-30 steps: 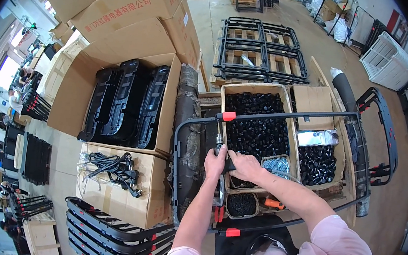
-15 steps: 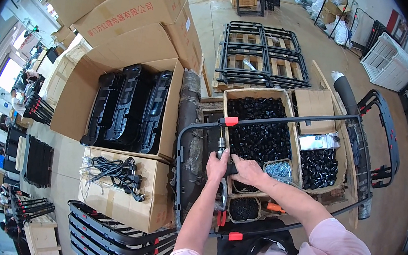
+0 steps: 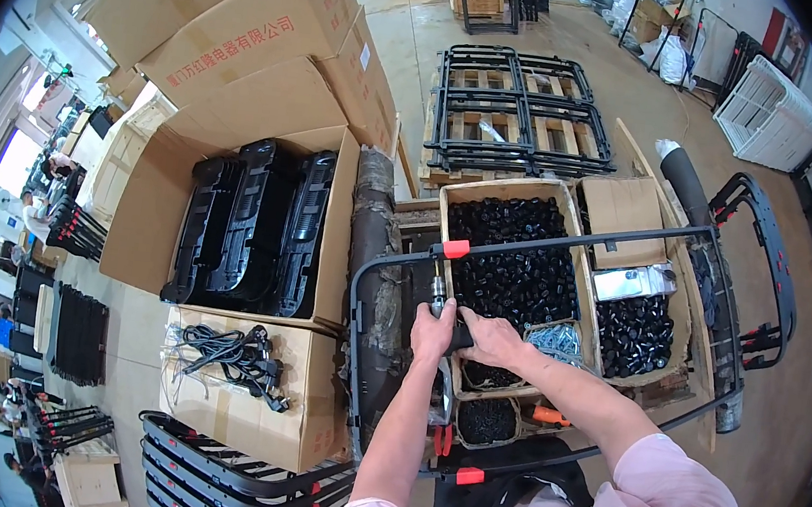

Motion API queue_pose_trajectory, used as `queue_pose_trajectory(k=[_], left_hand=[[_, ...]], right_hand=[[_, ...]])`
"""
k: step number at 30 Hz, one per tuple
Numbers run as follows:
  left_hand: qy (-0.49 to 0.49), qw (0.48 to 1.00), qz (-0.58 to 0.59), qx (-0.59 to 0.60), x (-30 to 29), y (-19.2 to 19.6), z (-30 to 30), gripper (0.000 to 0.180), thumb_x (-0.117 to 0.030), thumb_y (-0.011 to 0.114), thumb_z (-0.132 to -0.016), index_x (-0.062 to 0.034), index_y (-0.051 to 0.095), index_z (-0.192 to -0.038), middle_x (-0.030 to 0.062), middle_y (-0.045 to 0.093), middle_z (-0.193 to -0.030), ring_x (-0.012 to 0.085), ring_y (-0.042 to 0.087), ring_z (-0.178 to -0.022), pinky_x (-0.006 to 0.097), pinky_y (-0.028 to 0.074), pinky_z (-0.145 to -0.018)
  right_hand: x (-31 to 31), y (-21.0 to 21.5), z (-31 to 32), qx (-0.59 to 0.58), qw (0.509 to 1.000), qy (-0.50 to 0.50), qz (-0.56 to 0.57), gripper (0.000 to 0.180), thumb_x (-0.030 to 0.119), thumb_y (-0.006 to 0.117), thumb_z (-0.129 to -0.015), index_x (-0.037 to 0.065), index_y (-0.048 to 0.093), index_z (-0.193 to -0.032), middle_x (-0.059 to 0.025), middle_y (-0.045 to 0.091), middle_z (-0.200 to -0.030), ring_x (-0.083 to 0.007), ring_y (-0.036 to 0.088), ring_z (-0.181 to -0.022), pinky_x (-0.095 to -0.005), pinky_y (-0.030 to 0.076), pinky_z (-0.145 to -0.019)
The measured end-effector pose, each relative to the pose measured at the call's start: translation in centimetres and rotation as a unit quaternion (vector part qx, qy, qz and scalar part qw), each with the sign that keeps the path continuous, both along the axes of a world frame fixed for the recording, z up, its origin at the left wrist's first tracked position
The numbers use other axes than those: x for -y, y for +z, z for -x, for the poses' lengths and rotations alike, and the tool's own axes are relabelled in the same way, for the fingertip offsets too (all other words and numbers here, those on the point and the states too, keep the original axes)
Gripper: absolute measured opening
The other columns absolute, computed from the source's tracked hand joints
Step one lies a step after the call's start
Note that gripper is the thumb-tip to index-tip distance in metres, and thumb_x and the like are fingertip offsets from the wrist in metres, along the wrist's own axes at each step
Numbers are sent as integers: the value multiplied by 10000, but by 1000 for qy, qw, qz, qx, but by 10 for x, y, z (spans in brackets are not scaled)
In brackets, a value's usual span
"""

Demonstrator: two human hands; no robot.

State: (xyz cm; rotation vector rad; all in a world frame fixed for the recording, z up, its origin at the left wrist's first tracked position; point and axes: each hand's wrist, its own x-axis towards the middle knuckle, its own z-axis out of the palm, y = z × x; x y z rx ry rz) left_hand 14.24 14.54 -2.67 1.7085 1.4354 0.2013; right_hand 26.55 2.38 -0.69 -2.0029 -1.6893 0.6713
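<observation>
A black tubular frame [image 3: 556,240] with red pieces lies across the bench before me. My left hand [image 3: 432,333] is closed around the front body of a power drill [image 3: 438,299]. Its bit points away from me and meets the frame's far bar at the red clip [image 3: 456,249]. My right hand [image 3: 494,343] closes on the drill's dark handle, partly hidden by my fingers. Beneath the frame, beside my hands, are a bin of black plastic caps [image 3: 516,276] and a small box of silvery screws [image 3: 556,343].
At left, an open carton [image 3: 142,213] holds black plastic panels; coiled power cords [image 3: 232,359] lie on the box nearer me. Stacked black frames [image 3: 228,494] stand at lower left. More frames [image 3: 527,117] rest on a pallet ahead. An orange-handled tool [image 3: 551,415] lies near the bench's front.
The view has shifted slightly. My hands and the drill keep nearly the same place at the red clip, both still gripping.
</observation>
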Motion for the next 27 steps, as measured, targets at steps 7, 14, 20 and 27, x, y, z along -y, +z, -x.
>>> queue_pose_trajectory(k=[7, 14, 20, 27], left_hand=[[-3, 999, -12, -39, -5, 2, -7, 743, -663, 617, -944, 22, 606, -1232, 324, 708, -1190, 488, 669, -1175, 532, 510, -1008], [-11, 999, -17, -49, -10, 2, -11, 756, -659, 606, -953, 27, 587, -1269, 335, 698, -1216, 492, 662, -1191, 538, 505, -1025], [-11, 998, -31, -46, -12, -1, -14, 757, -660, 614, -955, 33, 575, -1258, 336, 705, -1197, 497, 671, -1166, 548, 520, -993], [18, 999, -13, -36, -8, -7, -6, 899, -710, 683, -879, 47, 550, -1346, 315, 694, -1263, 468, 665, -1212, 524, 515, -1028]], right_hand=[[-5, 0, -3, -16, 1000, -3, 14, 842, 346, 860, -798, -37, 425, -1409, -309, 716, -1095, -480, 706, -1012, -525, 586, -875], [-9, 3, -6, -23, 1000, -4, 16, 854, 341, 863, -796, -32, 411, -1417, -321, 720, -1088, -485, 709, -1012, -531, 585, -879], [-8, -3, -2, 12, 1000, 2, -15, 662, 280, 845, -805, 26, 525, -1326, -208, 635, -1204, -443, 673, -1076, -516, 577, -886], [-4, -1, 10, 6, 999, -16, -38, 550, 229, 837, -793, 21, 588, -1237, -183, 554, -1295, -436, 654, -1122, -524, 567, -920]])
